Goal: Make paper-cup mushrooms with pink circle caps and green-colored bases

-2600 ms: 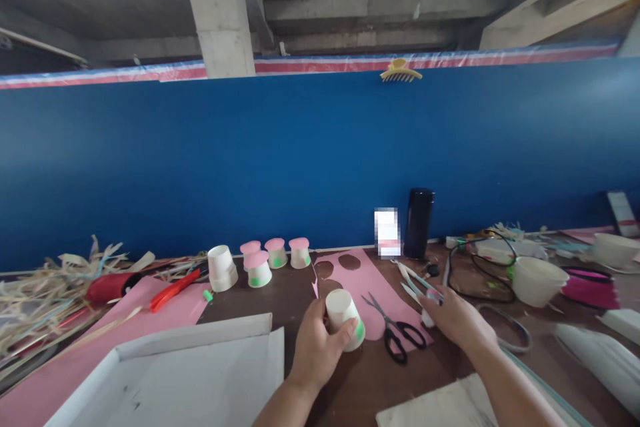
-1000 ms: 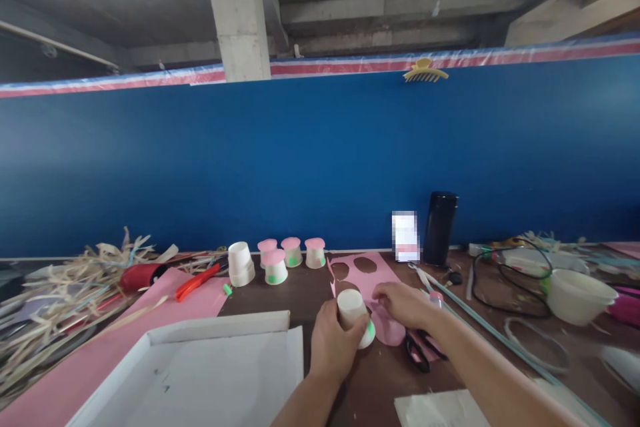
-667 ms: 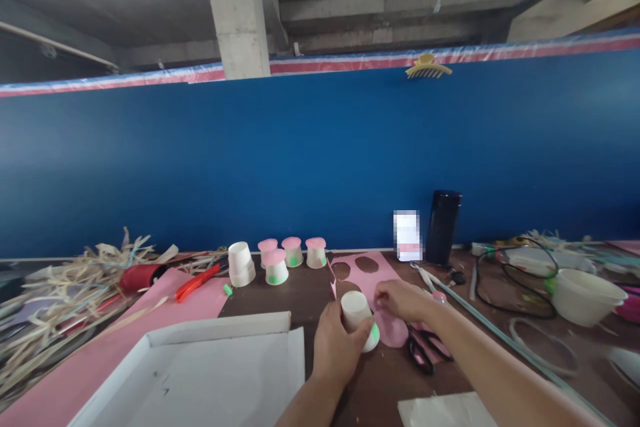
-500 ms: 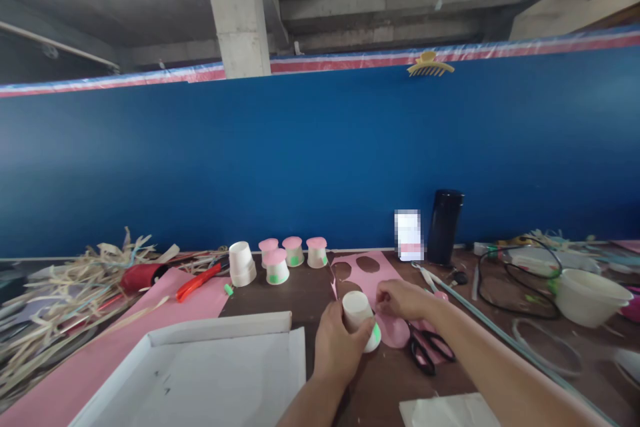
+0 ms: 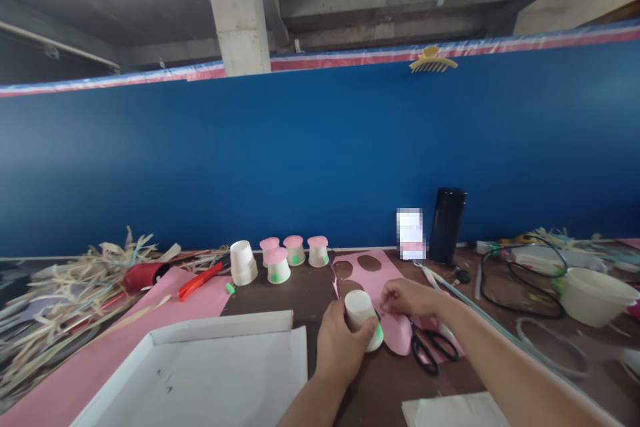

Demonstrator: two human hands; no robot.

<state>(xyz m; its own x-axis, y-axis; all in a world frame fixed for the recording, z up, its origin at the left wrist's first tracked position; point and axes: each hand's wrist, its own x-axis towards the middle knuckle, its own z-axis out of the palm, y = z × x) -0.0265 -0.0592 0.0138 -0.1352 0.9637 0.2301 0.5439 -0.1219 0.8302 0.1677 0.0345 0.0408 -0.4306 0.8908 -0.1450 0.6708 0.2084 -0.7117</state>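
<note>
Left hand wraps one upturned cup; right hand apparently pinches pink cut-out. Four capped cups at 11 o'clock; bare tabletop between.

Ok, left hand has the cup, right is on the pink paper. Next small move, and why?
Probably lift the pink cut-out with the right hand onto the upturned base of the cup. The left hand holds the cup bottom-up, its base bare; the right hand touches the cut-out beside it; the four cups at the back wear pink tops.
</note>
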